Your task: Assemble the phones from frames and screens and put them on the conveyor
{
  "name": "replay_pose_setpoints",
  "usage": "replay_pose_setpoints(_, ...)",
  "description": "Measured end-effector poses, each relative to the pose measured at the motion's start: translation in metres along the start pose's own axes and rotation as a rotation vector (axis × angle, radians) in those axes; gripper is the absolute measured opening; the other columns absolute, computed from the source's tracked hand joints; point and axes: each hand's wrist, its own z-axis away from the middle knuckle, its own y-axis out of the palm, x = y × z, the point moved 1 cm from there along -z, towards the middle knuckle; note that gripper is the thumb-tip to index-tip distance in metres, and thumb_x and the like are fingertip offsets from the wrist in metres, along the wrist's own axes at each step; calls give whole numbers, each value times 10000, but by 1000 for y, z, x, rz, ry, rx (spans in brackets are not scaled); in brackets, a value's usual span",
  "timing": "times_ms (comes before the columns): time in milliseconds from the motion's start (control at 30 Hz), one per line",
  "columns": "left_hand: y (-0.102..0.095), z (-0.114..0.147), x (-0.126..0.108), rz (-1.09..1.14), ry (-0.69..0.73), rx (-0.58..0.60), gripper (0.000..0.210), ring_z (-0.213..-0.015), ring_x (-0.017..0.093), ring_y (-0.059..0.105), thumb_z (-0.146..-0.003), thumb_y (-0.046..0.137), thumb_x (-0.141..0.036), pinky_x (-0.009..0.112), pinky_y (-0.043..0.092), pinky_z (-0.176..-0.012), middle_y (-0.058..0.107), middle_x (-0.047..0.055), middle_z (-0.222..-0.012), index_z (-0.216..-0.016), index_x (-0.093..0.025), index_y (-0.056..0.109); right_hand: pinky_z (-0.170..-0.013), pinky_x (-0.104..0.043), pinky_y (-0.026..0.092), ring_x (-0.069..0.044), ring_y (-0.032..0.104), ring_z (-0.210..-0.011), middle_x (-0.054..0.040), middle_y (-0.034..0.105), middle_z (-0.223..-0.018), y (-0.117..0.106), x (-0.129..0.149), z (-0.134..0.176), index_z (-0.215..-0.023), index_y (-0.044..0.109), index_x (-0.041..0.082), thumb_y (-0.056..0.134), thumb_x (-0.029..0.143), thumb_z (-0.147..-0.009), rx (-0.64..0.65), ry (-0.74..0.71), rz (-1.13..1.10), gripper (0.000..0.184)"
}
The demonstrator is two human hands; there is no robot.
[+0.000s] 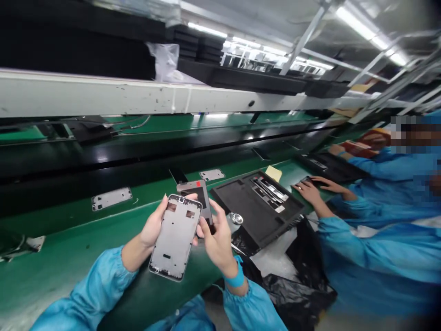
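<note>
My left hand point(152, 228) is closed around the left edge of a phone middle frame point(174, 239), a flat silver-grey plate with a black border and small cut-outs. At the frame's right edge, the thumb and fingers of my right hand point(218, 236) are closed on it. Behind the frame shows a grey phone panel point(207, 202) with a dark rectangle and a red tag. My right fingers overlap its right side; whether they touch it, I cannot tell. Part of the panel is hidden by the frame.
Two similar frames point(112, 198) point(212, 174) and a dark phone-shaped piece point(178, 175) lie on the green bench point(76, 243). Right of my hands are a black tray point(237, 202) with thin parts, a round metal item point(236, 219) and black plastic bags point(292, 294). Co-workers' hands point(312, 191) work farther right.
</note>
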Motion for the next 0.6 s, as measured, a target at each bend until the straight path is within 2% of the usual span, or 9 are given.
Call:
replay_pose_setpoints(67,-13,5,-3,-80,44,-53,1039,-767,269,787,-1001,521,-826,366,599,-770,826,180,-983,-1755,-139,321,-945,-491,681,-301,805,-1065,-133,810,-1239,14,3,-9,-1612,548,258,540,605,-1109,71,-48,34,611)
replay_pose_setpoints(133,-23,6,-6,-213,140,-100,1013,-768,245,770,-995,551,-820,342,594,-749,821,176,-996,-1724,-132,404,-1040,-534,650,-327,754,-1242,-142,726,-1476,23,12,-24,-1574,605,278,509,644,-1105,97,-71,25,603)
replay_pose_setpoints(200,-30,4,-7,-371,260,-122,960,-829,243,766,-1002,547,-815,347,605,-774,813,180,-1064,-1687,-146,484,-1062,-561,642,-343,720,-1311,-138,675,-1562,33,23,-37,-1508,663,274,533,672,-1083,64,-51,-27,597)
replay_pose_setpoints(267,-35,2,-7,-548,381,-134,862,-995,279,771,-1038,513,-779,391,627,-855,762,214,-1311,-1664,-186,533,-1107,-572,619,-342,701,-1349,-145,695,-1534,44,30,-46,-1435,699,250,561,684,-1064,-1,-14,-101,587)
replay_pose_setpoints(300,-37,1,-7,-651,445,-141,808,-1133,317,754,-1058,501,-749,428,632,-917,682,228,-1480,-1658,-209,547,-1145,-574,594,-337,689,-1373,-149,706,-1514,50,31,-48,-1402,706,239,569,681,-1060,-27,4,-137,576)
replay_pose_setpoints(367,-41,1,-7,-865,563,-158,705,-1440,391,608,-1094,497,-665,512,590,-1095,464,204,-1723,-1661,-250,548,-1191,-571,553,-323,680,-1391,-152,728,-1467,59,31,-52,-1333,711,230,603,665,-1047,-67,29,-200,531)
replay_pose_setpoints(467,-44,2,-9,-1114,633,-116,675,-1675,388,330,-1116,514,-555,579,402,-1320,308,170,-1818,-1724,-269,443,-1171,-541,556,-294,716,-1318,-124,768,-1337,66,29,-56,-1159,701,239,700,608,-1007,-116,22,-288,400)
replay_pose_setpoints(533,-45,3,-9,-1201,614,-62,710,-1696,370,294,-1113,536,-516,571,328,-1371,263,174,-1834,-1753,-253,376,-1140,-506,567,-268,739,-1234,-90,776,-1203,69,28,-59,-1032,663,246,736,577,-988,-171,4,-319,341)
replay_pose_setpoints(600,-43,2,-10,-1242,588,-34,727,-1691,373,309,-1105,555,-508,562,310,-1383,245,189,-1837,-1749,-222,376,-1106,-475,577,-249,743,-1164,-69,759,-1116,70,27,-62,-972,626,252,732,577,-986,-201,11,-309,342)
